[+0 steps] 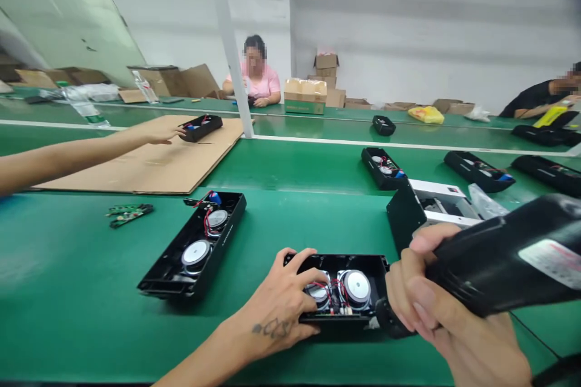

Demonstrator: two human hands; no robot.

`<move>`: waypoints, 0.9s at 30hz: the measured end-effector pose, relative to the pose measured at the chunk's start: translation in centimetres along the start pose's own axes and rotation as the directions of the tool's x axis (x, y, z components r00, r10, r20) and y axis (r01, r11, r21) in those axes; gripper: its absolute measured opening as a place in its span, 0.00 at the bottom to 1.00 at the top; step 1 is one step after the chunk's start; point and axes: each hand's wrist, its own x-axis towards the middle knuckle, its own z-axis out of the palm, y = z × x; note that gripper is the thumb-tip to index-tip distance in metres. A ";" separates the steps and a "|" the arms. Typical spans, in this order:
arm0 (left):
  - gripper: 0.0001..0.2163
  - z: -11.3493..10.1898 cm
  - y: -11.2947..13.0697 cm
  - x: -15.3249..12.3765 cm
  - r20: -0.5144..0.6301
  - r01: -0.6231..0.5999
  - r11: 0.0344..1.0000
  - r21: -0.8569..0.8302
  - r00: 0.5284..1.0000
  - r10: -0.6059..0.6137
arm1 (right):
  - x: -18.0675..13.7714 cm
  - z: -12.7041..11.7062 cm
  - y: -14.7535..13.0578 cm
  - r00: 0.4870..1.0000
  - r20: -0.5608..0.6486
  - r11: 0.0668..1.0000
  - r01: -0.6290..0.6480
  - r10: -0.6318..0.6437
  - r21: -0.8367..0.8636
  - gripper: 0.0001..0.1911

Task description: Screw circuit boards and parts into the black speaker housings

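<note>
Blk tool gripped by R fingers, L fingers clasping open blk spkr box, 2 silver drivers, red wires

The near housing looks like black plastic, matt to satin, and its speaker discs look like smooth, pale silvery metal. The power tool at the near right has a dark plastic shell with a soft sheen and a shiny white label. The green table is smooth and faintly glossy. At the far left, the cardboard sheet is dull brown paperboard; the bottle is clear, shiny plastic.
</note>
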 end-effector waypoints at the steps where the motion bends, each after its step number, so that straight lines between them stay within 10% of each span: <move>1: 0.11 0.1 0.0 0.0 -0.002 0.001 1.000 -0.004 1.000 -0.001 | 0.3 -0.4 0.1 0.999 0.026 0.999 0.040 -0.040 -0.002 0.09; 5: 0.12 0.8 -0.7 -0.1 -0.071 -0.019 0.999 -0.039 0.997 0.016 | 1.6 -4.5 -1.1 0.969 -0.098 0.965 0.213 -0.229 -0.151 0.08; 12: 0.09 2.3 -2.1 -0.1 -0.144 -0.041 0.999 -0.010 0.989 0.040 | 5.1 -12.3 -4.2 0.657 -0.499 0.816 0.355 -0.565 -0.456 0.18; 20: 0.09 1.5 -1.0 0.1 -0.104 0.011 0.998 0.060 0.995 -0.005 | 6.8 -14.4 -1.6 0.709 -0.483 0.846 0.325 -0.514 -0.422 0.19; 27: 0.10 1.7 -1.3 0.0 -0.092 -0.004 0.999 0.054 0.996 0.009 | 6.2 -14.5 -1.2 0.876 -0.361 0.877 0.130 -0.320 -0.462 0.16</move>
